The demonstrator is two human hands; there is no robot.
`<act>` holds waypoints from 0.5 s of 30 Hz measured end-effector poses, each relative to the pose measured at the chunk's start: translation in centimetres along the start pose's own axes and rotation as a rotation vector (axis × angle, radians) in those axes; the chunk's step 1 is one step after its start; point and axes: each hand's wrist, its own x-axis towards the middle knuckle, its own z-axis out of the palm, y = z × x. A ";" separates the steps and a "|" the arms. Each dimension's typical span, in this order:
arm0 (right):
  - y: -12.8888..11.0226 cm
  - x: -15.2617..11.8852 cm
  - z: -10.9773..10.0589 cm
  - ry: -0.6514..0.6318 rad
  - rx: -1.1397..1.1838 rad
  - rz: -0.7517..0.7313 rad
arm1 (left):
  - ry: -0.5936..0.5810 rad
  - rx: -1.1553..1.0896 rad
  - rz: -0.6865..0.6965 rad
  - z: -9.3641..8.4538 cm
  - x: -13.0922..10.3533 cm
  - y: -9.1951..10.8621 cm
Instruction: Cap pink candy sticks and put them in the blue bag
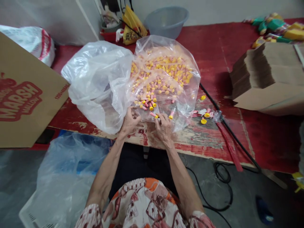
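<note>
A clear plastic bag [190, 68] lies on the table with many small pink tubes with yellow caps inside and at its mouth. My right hand [163, 126] rests at the near edge of the bag, its fingertips closed at the yellow cap of one pink tube [152, 114]. Another capped tube [171, 114] lies just right of these fingers. My left hand [130, 121] is beside a milky plastic bag [95, 85], fingers bent and thumb apart, with nothing visible between them. Several tubes [151, 106] form a loose group beyond both hands.
At left stands a printed cardboard box [21, 95]; stacked brown cardboard [273, 85] is at right. Loose yellow caps [203, 121] and a black cable [228, 126] lie right of the bag. A grey basin [167, 20] and a yellow bag [133, 27] stand behind.
</note>
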 end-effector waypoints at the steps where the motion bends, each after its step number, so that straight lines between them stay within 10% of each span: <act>1: -0.2 0.0 -0.2 -0.020 0.065 0.000 | 0.058 -0.130 -0.013 0.2 0.0 0.0; 15: -0.4 0.3 -0.4 -0.185 0.275 -0.007 | -0.119 -0.319 -0.176 0.5 -1.9 2.2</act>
